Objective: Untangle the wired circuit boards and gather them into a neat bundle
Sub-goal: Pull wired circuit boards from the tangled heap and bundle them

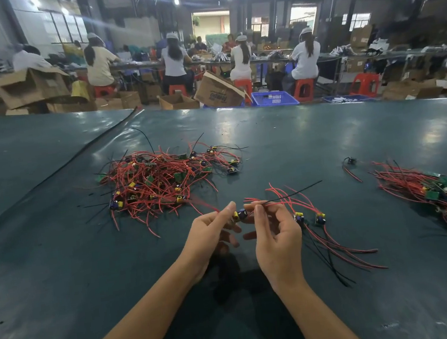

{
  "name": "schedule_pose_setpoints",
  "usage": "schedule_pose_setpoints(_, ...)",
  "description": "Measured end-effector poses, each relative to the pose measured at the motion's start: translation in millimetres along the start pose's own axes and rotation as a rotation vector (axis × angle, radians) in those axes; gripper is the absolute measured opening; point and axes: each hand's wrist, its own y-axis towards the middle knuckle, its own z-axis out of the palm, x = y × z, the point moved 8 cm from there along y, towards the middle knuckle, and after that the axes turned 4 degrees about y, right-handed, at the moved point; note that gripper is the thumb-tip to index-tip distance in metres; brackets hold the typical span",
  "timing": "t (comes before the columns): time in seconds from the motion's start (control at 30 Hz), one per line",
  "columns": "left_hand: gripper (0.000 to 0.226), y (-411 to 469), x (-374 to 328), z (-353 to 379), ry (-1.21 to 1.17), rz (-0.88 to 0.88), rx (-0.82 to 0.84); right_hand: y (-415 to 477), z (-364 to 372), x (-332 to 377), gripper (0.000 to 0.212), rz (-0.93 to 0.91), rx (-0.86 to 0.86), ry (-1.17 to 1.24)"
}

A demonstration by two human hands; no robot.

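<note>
Roughly midway, judging by the heaps. Left hand (210,230) and right hand (275,236) each pinch one wired board (239,214) and its leads above the table (88,270). The tangled pile (161,177) beyond is large and unsorted. The gathered bundle (445,198) lies well right. A few loose boards (318,218) beside the right hand are possibly hanging from it.

Red-wired boards (161,177) on dark teal table (297,137).

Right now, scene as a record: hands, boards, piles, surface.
left hand: pinches held board
right hand: pinches wires, red and black; dangling boards hang beside it
tangled pile: on the table, beyond the left hand
right bundle: on the table at right, wires roughly aligned
lone board: apart, just beyond the right bundle
table: dark green cover
</note>
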Motion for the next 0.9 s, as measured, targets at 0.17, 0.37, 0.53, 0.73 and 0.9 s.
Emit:
schedule_pose_setpoints(0.17,0.050,-8,-4,13,0.017,0.031,0.122,1,-6,-10,0.017,0.179,-0.064,0.074)
schedule_pose_setpoints(0.37,0.036,-9,-9,16,0.010,0.135,0.096,-8,3,-32,0.020,0.514,-0.044,0.240)
schedule_pose_setpoints(0.53,0.044,-9,-10,14,0.106,0.142,0.048,-11,8,-31,0.029,0.523,0.005,0.170)
schedule_pose_setpoints(0.73,0.038,-7,-11,10,0.125,0.173,-0.022,-8,6,-38,0.024,0.640,-0.025,0.246)
schedule_pose_setpoints(0.9,0.038,-4,-13,1,-0.071,0.146,-0.076,9,-10,-44,0.025,0.688,-0.135,0.285)
